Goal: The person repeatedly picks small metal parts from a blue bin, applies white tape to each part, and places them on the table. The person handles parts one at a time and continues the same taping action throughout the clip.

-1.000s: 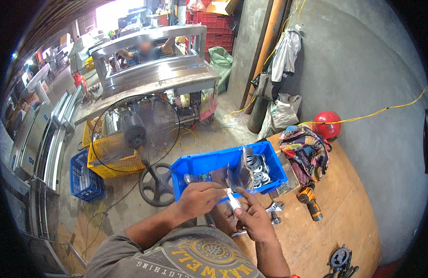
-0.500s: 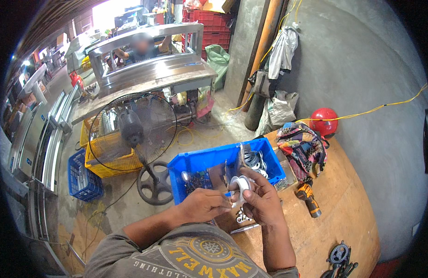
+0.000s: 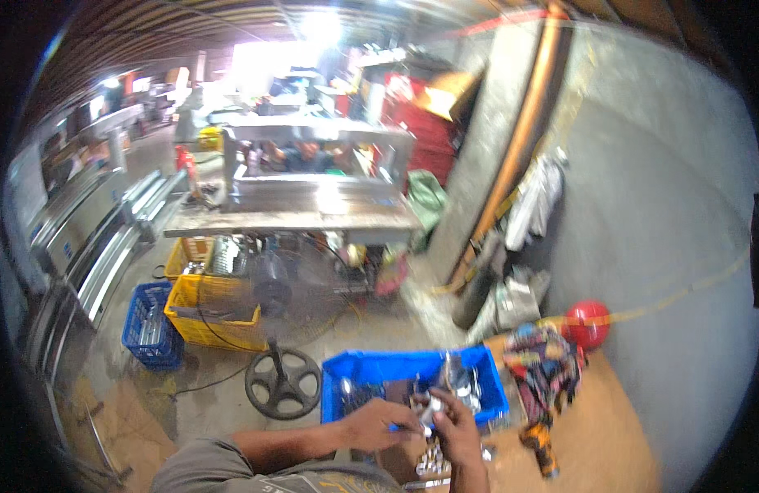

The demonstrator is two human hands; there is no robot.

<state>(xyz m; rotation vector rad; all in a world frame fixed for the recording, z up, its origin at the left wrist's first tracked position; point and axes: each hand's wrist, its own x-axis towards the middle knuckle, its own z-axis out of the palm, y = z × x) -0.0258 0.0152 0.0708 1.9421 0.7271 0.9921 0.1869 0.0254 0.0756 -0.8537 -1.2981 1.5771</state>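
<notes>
My right hand [image 3: 459, 431] holds a small white spool [image 3: 431, 407] between thumb and fingers, over the near edge of a blue bin [image 3: 347, 362]. Coming in from the left, my left hand [image 3: 371, 424] is closed, its fingertips pinched close to the spool. Motion blur hides what those fingertips hold. Grey metal rings and dark small parts lie in the bin's compartments. Just below the hands, several small shiny metal pieces [image 3: 433, 462] sit on the wooden table [image 3: 597, 440].
A yellow-black cordless drill [image 3: 540, 450], a patterned cloth bag [image 3: 545, 366] and a red round object [image 3: 589, 324] are on the right. Left of the bin stands a fan on a wheel-shaped base [image 3: 282, 384], beside yellow [image 3: 211, 316] and blue [image 3: 152, 333] crates. A person [image 3: 304, 158] is behind the far metal frame.
My view has tilted up, so the hands, bin and table sit lower in the picture. The white spool stays in my right hand, with the left hand still close beside it.
</notes>
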